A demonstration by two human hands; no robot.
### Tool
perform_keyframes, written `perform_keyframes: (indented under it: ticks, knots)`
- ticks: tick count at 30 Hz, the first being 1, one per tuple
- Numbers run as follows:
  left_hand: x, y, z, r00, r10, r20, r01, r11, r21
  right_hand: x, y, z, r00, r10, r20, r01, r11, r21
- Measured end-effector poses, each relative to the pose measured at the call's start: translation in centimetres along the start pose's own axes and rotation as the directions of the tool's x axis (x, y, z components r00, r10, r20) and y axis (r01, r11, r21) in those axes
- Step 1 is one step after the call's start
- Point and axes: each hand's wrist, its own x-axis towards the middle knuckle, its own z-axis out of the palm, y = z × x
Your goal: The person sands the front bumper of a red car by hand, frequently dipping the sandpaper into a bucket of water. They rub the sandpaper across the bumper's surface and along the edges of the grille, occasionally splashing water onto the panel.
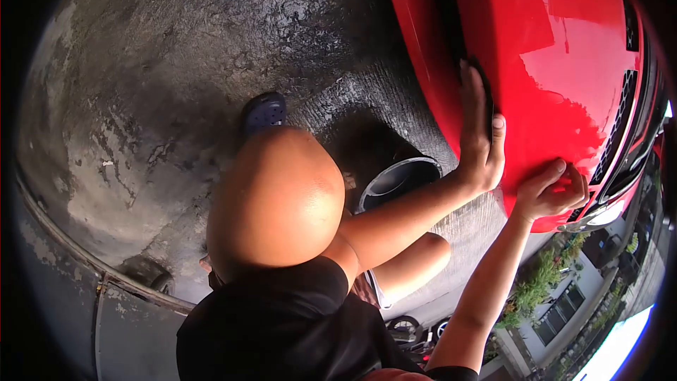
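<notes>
My left hand (pixel 481 141) has its fingers stretched out along the edge of a red car panel (pixel 564 63), beside a long dark recess. Its thumb points the same way and lies against the glossy red surface. Lower down, near a black grille (pixel 617 127), my right hand (pixel 553 192) is closed against the red body. Its thumb and curled fingers come close together; what is between them, if anything, I cannot make out.
A dark bucket (pixel 398 180) stands by my legs. My foot wears a dark blue clog (pixel 265 111) on the wet, rough concrete floor (pixel 183 63). A grey panel (pixel 53 275) borders the lower left. Plants (pixel 536 289) and parked wheels (pixel 404 329) show beyond.
</notes>
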Motion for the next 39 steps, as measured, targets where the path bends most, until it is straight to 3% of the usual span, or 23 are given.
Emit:
perform_keyframes:
  ticks: [3, 4, 6, 8, 10, 11, 13, 14, 16, 19, 20, 22, 24, 27, 28, 30, 33, 35, 36, 39]
  knots:
    - [-8.4, -1.9, 1.8, 0.990, -0.062, 0.128, 0.058, 0.998, 0.032, 0.2, 0.4, 0.5, 1.000, 0.008, -0.011, -0.008, 1.000, 0.012]
    - [-8.2, -1.8, 1.9, 0.984, -0.095, 0.153, 0.090, 0.995, 0.042, 0.4, 0.5, 0.8, 1.000, -0.003, -0.018, 0.003, 1.000, 0.007]
    - [-4.1, -0.4, 2.1, 0.999, -0.037, -0.005, 0.037, 0.996, -0.084, 0.3, 0.6, 0.4, 1.000, -0.026, -0.005, 0.026, 1.000, -0.014]
    - [2.0, 0.1, -0.3, 0.998, 0.055, -0.019, -0.056, 0.998, -0.039, 0.0, 0.7, 0.6, 1.000, 0.024, 0.002, -0.024, 1.000, 0.008]
    - [1.7, -0.4, -0.9, 0.994, 0.106, 0.022, -0.107, 0.993, 0.045, -0.2, 0.0, 0.3, 0.994, 0.104, 0.026, -0.105, 0.994, 0.040]
    - [-1.5, -1.4, -0.7, 0.990, 0.105, 0.090, -0.111, 0.991, 0.070, -0.1, -0.7, 0.5, 0.984, 0.176, 0.012, -0.175, 0.974, 0.140]
    - [-9.5, -4.9, 0.5, 0.954, 0.122, 0.272, -0.168, 0.974, 0.151, -0.1, 0.4, 0.4, 0.999, 0.051, 0.008, -0.051, 0.997, 0.060]
    - [-9.3, -4.0, 0.5, 0.950, 0.093, 0.299, -0.152, 0.972, 0.182, 0.3, 0.4, 0.3, 1.000, -0.009, 0.011, 0.009, 1.000, 0.008]
    - [-5.3, -3.0, 1.0, 0.982, 0.137, 0.129, -0.143, 0.989, 0.038, 0.5, -0.1, 0.1, 1.000, 0.002, -0.030, -0.001, 0.999, 0.044]
    - [5.0, -0.5, -1.9, 0.968, 0.241, 0.077, -0.247, 0.964, 0.097, 0.4, -0.1, 0.5, 0.999, -0.003, -0.037, 0.005, 0.999, 0.048]
    - [5.5, -0.9, -2.0, 0.968, 0.239, 0.073, -0.247, 0.961, 0.122, 0.1, 0.0, 0.4, 1.000, 0.001, -0.015, -0.001, 0.999, 0.048]
    - [0.8, -3.2, -1.3, 0.939, 0.312, 0.145, -0.332, 0.932, 0.143, 0.3, 0.1, 0.3, 1.000, 0.012, -0.003, -0.012, 0.999, 0.051]
    - [-7.9, -7.4, 0.4, 0.931, 0.263, 0.252, -0.291, 0.953, 0.082, 0.6, -0.1, 0.4, 0.999, 0.000, -0.035, 0.001, 0.999, 0.033]
    - [-4.9, -5.2, 0.5, 0.945, 0.282, 0.168, -0.294, 0.954, 0.051, 0.4, -0.2, 0.2, 0.999, 0.045, -0.024, -0.043, 0.995, 0.085]
    - [-0.3, -3.6, -0.1, 0.942, 0.321, 0.101, -0.329, 0.942, 0.074, 0.3, 0.0, 0.1, 0.999, 0.034, -0.027, -0.032, 0.997, 0.076]
    - [7.9, -0.6, -2.7, 0.907, 0.396, 0.141, -0.416, 0.897, 0.153, 0.1, 0.2, 0.3, 1.000, 0.009, -0.019, -0.008, 0.998, 0.067]
    - [5.0, -1.3, -2.1, 0.906, 0.396, 0.146, -0.417, 0.895, 0.160, -0.3, 0.1, -0.5, 1.000, 0.021, 0.022, -0.021, 0.999, 0.027]
    - [-4.4, -5.5, -1.1, 0.931, 0.253, 0.262, -0.289, 0.951, 0.111, 0.1, 0.1, 0.4, 0.999, 0.037, -0.024, -0.035, 0.997, 0.066]
    - [-7.0, -6.3, -0.7, 0.911, 0.258, 0.323, -0.299, 0.951, 0.082, 0.4, 0.0, 0.8, 0.998, 0.041, -0.038, -0.038, 0.996, 0.080]
    - [-0.3, -3.5, -1.1, 0.944, 0.269, 0.191, -0.280, 0.960, 0.031, 0.1, 0.1, 0.2, 0.999, 0.033, -0.017, -0.032, 0.997, 0.075]
